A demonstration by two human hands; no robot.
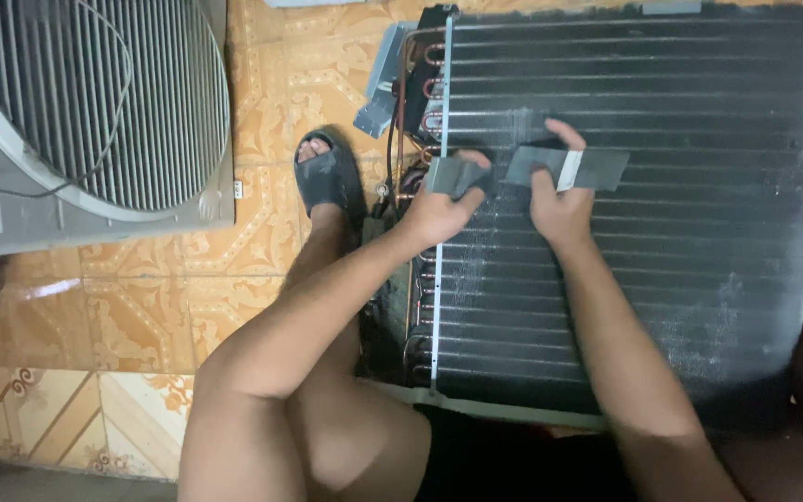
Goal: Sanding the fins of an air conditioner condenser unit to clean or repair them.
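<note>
Head view, looking down at a dark finned coil panel [662,279] lying flat on the orange patterned tile floor [141,307]. Fins are fine, parallel, matte black, with pale dusty scuffs in patches; thin metal tubes run across them. Copper U-bends [425,93] line its left edge beside a straight silver rail [439,279].

Left hand [439,209] is closed on one end of a grey tape strip [453,177], folded and crumpled there, at the coil's left edge. Right hand [559,200] pinches the other stretch of the strip, thumb up on the fins, fingers curled; that part lies flat, rectangular, dull grey, with a narrow white band [569,170] across it. Hands sit just beside each other, not touching.

Sandalled foot [320,172], dark rubbery strap, rests on the tiles left of the coil. Upper left: grey plastic housing with a round ribbed fan grille [113,93] and a thin wire draped over it. Small white label [237,189] on the housing's lower right corner, too small to read.
</note>
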